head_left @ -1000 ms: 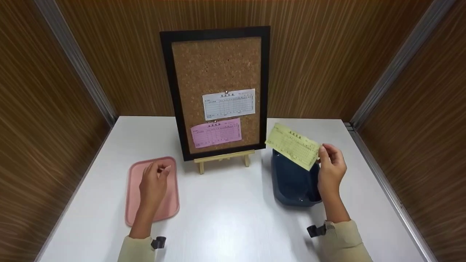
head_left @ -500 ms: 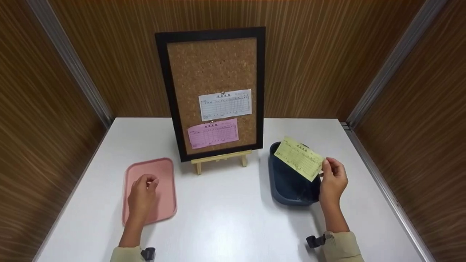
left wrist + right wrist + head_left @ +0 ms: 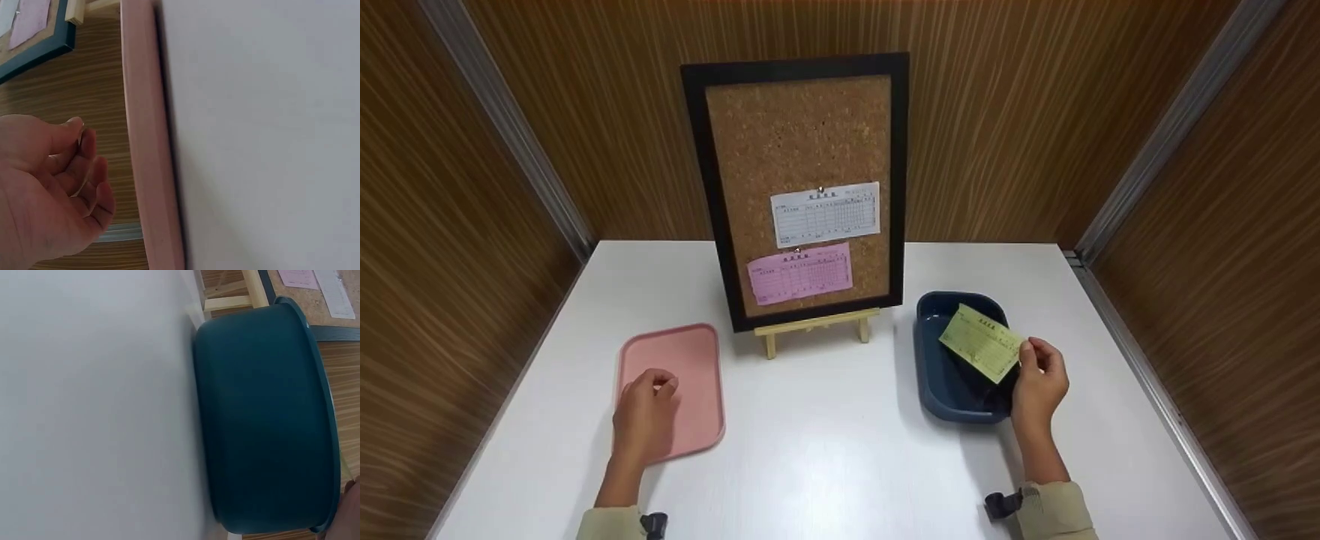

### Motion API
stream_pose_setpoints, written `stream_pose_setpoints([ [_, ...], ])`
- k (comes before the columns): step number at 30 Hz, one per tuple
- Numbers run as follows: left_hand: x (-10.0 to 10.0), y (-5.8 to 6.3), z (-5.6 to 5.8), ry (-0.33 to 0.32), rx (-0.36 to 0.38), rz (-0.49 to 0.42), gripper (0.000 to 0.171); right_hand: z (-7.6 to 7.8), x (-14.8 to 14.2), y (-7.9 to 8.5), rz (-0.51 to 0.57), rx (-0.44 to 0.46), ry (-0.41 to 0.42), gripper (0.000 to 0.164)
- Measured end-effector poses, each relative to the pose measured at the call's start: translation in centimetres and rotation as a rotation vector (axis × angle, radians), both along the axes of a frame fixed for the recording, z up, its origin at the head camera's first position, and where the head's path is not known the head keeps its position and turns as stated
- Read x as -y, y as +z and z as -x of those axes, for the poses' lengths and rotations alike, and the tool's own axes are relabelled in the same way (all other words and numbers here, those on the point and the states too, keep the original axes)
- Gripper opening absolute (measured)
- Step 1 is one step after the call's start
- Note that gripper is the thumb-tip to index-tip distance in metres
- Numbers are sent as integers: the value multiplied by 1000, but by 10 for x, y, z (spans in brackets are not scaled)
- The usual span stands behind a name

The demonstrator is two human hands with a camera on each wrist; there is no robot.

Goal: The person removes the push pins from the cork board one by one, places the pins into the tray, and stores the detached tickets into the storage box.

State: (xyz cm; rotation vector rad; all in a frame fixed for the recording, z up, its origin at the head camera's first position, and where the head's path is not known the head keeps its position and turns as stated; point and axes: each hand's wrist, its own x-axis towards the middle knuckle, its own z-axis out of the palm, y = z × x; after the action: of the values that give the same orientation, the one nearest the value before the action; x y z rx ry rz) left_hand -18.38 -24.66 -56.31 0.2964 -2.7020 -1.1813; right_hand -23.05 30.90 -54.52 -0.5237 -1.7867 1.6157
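My right hand (image 3: 1039, 381) pinches the right end of a yellow printed slip (image 3: 981, 343), tilted over the dark blue basin (image 3: 928, 375). The right wrist view shows mostly the basin's outer side (image 3: 264, 422), with part of the hand (image 3: 346, 514) at the lower right edge. Above the pink tray (image 3: 701, 397), my left hand (image 3: 642, 412) has thumb and forefinger pinched together. In the left wrist view a tiny shiny tip, like a small pin (image 3: 83, 125), shows between them; the rest of it is hidden. The left hand's other fingers are loosely curled.
A black-framed cork board (image 3: 795, 135) leans on a small wooden easel (image 3: 817, 322) at the back. Pinned to it are a white slip (image 3: 826, 216) and, below that, a pink slip (image 3: 801, 274). Wood-grain walls enclose the white table (image 3: 817, 435).
My right hand has come down and nearer, lowering the yellow slip from the basin's far side to over its inside. My left hand has drawn back and slightly left over the pink tray.
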Motion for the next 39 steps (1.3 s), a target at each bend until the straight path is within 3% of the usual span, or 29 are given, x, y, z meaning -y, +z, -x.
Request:
stream_pose_setpoints([
  [20,4,-7,-1,-78,61,50,15,-5,1,-7,-256,244,7,28],
  [33,4,-5,-1,-94,53,70,22,-9,-2,-3,-344,242,2,36],
  [39,0,5,2,-72,46,81,24,-4,4,6,-337,178,45,37],
])
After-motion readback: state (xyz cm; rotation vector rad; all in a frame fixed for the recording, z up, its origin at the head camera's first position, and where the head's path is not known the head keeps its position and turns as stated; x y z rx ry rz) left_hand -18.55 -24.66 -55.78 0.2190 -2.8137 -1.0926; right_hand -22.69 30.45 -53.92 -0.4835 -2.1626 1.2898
